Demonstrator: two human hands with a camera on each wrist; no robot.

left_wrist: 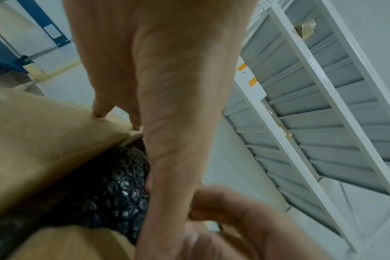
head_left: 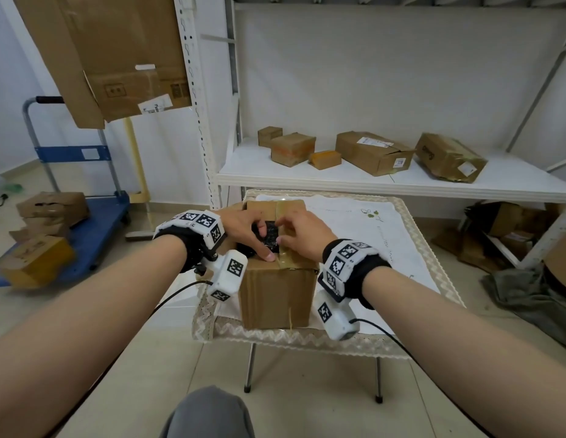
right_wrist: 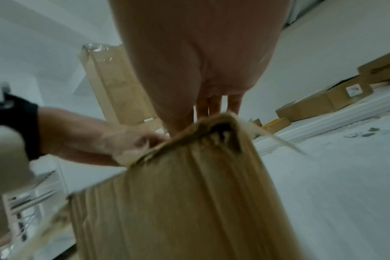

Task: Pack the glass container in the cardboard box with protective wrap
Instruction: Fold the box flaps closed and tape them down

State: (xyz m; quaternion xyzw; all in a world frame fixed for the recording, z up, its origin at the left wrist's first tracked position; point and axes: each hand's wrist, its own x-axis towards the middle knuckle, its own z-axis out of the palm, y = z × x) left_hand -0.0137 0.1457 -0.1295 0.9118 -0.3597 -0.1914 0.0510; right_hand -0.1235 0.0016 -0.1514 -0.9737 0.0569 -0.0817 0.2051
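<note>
A brown cardboard box (head_left: 275, 295) stands on a small cloth-covered table (head_left: 417, 241). Between its top flaps shows black bubble wrap (head_left: 270, 237), bundled around something I cannot see. My left hand (head_left: 255, 238) lies over the left flap with straight fingers, its fingertips (left_wrist: 98, 114) pressing the cardboard (left_wrist: 44, 149) beside the wrap (left_wrist: 114, 190); its thumb reaches the front edge. My right hand (head_left: 288, 230) grips the edge of the right flap, which carries a strip of clear tape (head_left: 286, 257). In the right wrist view its fingers hook over the flap (right_wrist: 178, 202).
Behind the table, a white shelf (head_left: 307, 178) carries several closed cardboard boxes (head_left: 370, 153). A blue cart (head_left: 95, 229) with more boxes stands on the floor at left. Flattened cardboard (head_left: 117, 58) leans at upper left. Boxes and grey cloth lie at lower right.
</note>
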